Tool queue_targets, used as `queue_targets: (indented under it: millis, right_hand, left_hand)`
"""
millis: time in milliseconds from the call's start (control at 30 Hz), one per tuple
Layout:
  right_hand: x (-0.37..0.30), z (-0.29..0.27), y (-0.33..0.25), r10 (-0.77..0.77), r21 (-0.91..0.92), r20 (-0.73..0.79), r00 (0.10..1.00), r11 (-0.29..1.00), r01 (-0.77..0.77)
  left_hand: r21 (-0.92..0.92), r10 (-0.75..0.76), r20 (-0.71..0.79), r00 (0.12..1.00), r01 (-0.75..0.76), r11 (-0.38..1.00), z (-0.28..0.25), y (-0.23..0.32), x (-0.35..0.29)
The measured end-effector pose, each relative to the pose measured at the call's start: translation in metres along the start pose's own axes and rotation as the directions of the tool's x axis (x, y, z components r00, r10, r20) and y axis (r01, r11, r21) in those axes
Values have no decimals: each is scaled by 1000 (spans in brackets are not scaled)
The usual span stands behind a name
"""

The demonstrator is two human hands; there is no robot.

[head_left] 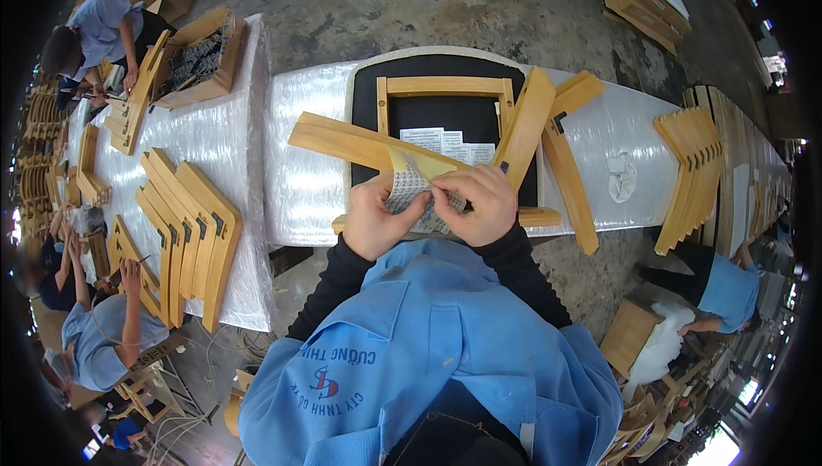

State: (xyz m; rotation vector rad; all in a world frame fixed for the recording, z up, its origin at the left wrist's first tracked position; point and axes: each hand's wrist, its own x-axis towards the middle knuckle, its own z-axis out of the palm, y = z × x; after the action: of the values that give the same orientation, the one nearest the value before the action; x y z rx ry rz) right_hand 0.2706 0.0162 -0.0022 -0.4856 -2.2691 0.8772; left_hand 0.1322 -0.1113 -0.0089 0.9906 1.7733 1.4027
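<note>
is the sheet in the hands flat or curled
Curled: the sheet bends between the left hand and right hand, showing its patterned side and some of a pale yellow side at once.

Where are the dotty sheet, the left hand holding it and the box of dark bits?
Sheet (409,183): head view, on its patterned face.
Left hand (381,216): head view, on its back.
Box (201,89): head view, on its near wall.
</note>
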Motion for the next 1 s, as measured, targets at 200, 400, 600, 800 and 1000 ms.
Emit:
queue_targets:
  millis: [200,400,600,800,1000]
  right_hand:
    - [3,-8,12,393,356,75,917,848,-392]
    - [9,-3,5,170,140,25,985,975,-172]
    - [12,-3,7,186,121,33,982,975,-189]
    - [12,-5,3,226,151,-17,974,964,-221]
    - [3,10,-16,-179,-54,-65,982,983,176]
  left_hand:
    - [-150,-160,59,985,168,974,-1,3,8]
    - [-116,-137,60,989,144,983,1,0,15]
    - [-102,-82,58,995,88,991,-3,-1,16]
    - [-129,-196,84,977,206,970,-2,-8,17]
    - [-32,-42,67,997,44,999,10,-28,26]
